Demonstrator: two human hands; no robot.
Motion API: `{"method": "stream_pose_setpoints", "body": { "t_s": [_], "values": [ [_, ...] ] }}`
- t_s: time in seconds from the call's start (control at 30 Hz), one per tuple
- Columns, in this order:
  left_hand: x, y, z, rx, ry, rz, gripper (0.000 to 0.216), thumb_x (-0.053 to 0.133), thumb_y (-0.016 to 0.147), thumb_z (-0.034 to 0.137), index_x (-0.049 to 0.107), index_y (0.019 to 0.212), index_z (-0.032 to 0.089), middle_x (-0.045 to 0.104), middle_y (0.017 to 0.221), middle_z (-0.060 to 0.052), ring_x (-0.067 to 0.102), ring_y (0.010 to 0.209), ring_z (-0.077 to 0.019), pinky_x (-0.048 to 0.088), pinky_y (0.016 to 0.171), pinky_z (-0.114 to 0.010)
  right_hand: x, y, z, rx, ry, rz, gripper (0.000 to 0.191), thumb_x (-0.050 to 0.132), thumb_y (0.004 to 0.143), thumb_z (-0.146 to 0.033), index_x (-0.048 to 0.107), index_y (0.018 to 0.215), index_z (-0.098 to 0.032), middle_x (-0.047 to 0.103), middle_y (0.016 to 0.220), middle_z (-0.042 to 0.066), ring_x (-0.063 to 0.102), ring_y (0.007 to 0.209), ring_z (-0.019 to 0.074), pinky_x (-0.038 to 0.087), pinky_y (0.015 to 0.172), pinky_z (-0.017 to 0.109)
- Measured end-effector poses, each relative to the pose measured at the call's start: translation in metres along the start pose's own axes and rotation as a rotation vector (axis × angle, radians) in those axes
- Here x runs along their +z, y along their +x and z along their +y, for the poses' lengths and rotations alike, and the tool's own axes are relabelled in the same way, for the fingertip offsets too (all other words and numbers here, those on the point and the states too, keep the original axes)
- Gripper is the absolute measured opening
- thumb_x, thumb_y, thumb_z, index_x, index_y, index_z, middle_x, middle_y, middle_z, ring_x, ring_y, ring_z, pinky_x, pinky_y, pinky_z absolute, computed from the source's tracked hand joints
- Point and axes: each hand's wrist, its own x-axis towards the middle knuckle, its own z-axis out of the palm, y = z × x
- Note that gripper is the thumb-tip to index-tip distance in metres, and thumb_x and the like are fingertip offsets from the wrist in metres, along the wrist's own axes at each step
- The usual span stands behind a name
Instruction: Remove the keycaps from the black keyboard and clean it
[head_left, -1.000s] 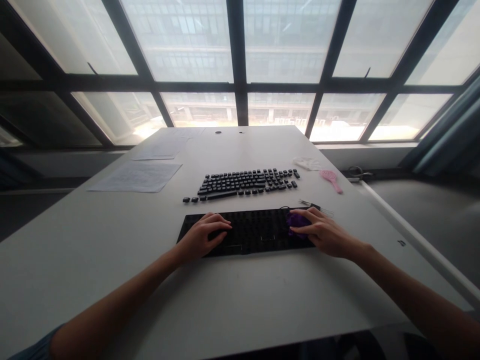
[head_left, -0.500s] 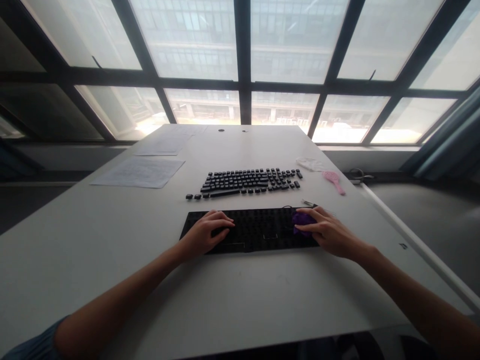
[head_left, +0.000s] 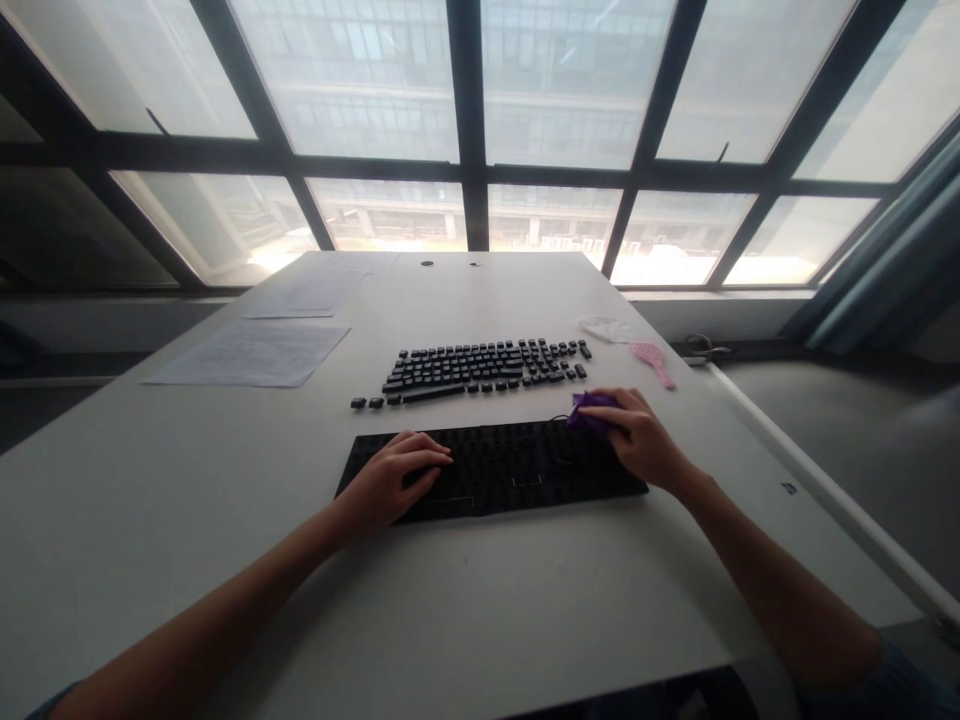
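Note:
A black keyboard with its keycaps off lies flat near the front of the white table. My left hand rests on its left part, fingers stretched out and holding nothing. At the keyboard's far right edge, my right hand grips a crumpled purple cloth. The cloth is at the back rim, close to the cable. Behind the keyboard, black keycaps are laid out in rows like a keyboard layout, with a few loose ones at the left end.
To the right of the keycaps lie a pink brush-like item and a crumpled clear plastic bag. Sheets of paper are spread on the left side of the table. Large windows stand beyond the far edge.
My right hand has moved the purple cloth from the keyboard's right section away from me to its back edge. The left hand stays on the keyboard. The whole view has shifted slightly.

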Motion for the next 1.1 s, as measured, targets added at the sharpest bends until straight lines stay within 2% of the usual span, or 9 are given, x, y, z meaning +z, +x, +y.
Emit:
{"method": "stream_pose_setpoints", "body": {
  "t_s": [0.1,0.2,0.3,0.37,0.43,0.53,0.67,0.9,1.1],
  "values": [
    [0.001,-0.001,-0.003,0.01,0.007,0.001,0.023,0.052,0.094,0.024,0.07,0.108,0.024,0.067,0.11,-0.007,0.058,0.106,-0.0214,0.049,0.094,-0.038,0.001,-0.005,0.009,-0.018,-0.114,-0.122,0.042,0.049,0.08,-0.003,0.077,0.1,-0.027,0.064,0.123,0.003,0.053,0.111,0.0263,0.049,0.097,0.045],
    [0.002,-0.001,-0.006,0.002,0.014,0.007,0.023,0.052,0.094,0.025,0.07,0.109,0.024,0.067,0.11,-0.007,0.058,0.106,-0.0215,0.05,0.094,-0.038,-0.007,-0.008,0.029,0.125,-0.246,0.073,0.038,0.051,0.079,-0.005,0.078,0.095,-0.025,0.066,0.115,0.006,0.053,0.106,0.0287,0.048,0.095,0.048],
    [0.003,-0.001,-0.006,0.004,0.015,0.008,0.023,0.053,0.094,0.026,0.071,0.108,0.024,0.068,0.109,-0.007,0.059,0.106,-0.0217,0.05,0.094,-0.038,-0.008,-0.009,0.038,0.197,-0.262,0.234,0.04,0.05,0.081,-0.007,0.075,0.108,-0.023,0.065,0.115,0.01,0.052,0.107,0.03,0.046,0.098,0.05],
    [0.002,-0.001,-0.005,0.002,0.021,0.005,0.023,0.052,0.094,0.026,0.07,0.108,0.024,0.068,0.109,-0.007,0.059,0.106,-0.0215,0.05,0.094,-0.037,-0.004,-0.009,0.031,0.141,-0.218,0.162,0.045,0.048,0.082,-0.006,0.072,0.116,-0.023,0.062,0.121,0.009,0.052,0.11,0.0286,0.045,0.1,0.049],
    [0.002,-0.001,-0.005,0.0,0.028,0.001,0.022,0.053,0.094,0.025,0.07,0.108,0.023,0.067,0.11,-0.007,0.059,0.106,-0.0211,0.05,0.094,-0.037,0.002,-0.008,0.021,0.051,-0.195,0.0,0.049,0.047,0.082,-0.005,0.071,0.119,-0.025,0.059,0.129,0.006,0.05,0.114,0.0269,0.045,0.101,0.045],
    [0.002,-0.001,-0.006,0.001,0.031,-0.007,0.022,0.053,0.094,0.025,0.07,0.108,0.024,0.067,0.11,-0.006,0.059,0.106,-0.0205,0.049,0.095,-0.036,0.004,-0.007,0.014,0.031,-0.282,-0.121,0.044,0.049,0.083,-0.005,0.076,0.11,-0.027,0.059,0.133,0.004,0.048,0.115,0.0274,0.046,0.099,0.045],
    [0.002,0.0,-0.007,0.004,0.027,0.012,0.022,0.054,0.093,0.027,0.071,0.106,0.024,0.068,0.109,-0.006,0.06,0.104,-0.0209,0.05,0.093,-0.036,-0.003,-0.009,0.022,0.136,-0.405,-0.083,0.038,0.051,0.083,-0.006,0.08,0.098,-0.025,0.062,0.128,0.006,0.049,0.111,0.0287,0.046,0.096,0.047],
    [0.001,0.001,-0.005,0.006,0.035,0.024,0.023,0.053,0.094,0.028,0.071,0.106,0.024,0.068,0.108,-0.007,0.06,0.104,-0.0214,0.051,0.093,-0.037,0.006,-0.01,0.012,0.004,-0.326,-0.198,0.053,0.047,0.086,-0.006,0.066,0.128,-0.032,0.054,0.142,0.001,0.048,0.114,0.0252,0.046,0.097,0.043],
    [0.001,0.0,-0.005,0.006,0.03,0.013,0.022,0.052,0.094,0.028,0.071,0.106,0.023,0.068,0.108,-0.007,0.06,0.105,-0.0216,0.05,0.093,-0.037,-0.001,-0.015,0.021,0.15,-0.467,-0.121,0.043,0.05,0.085,-0.007,0.077,0.111,-0.028,0.06,0.134,0.005,0.048,0.112,0.0287,0.045,0.094,0.045]
  ]
}}
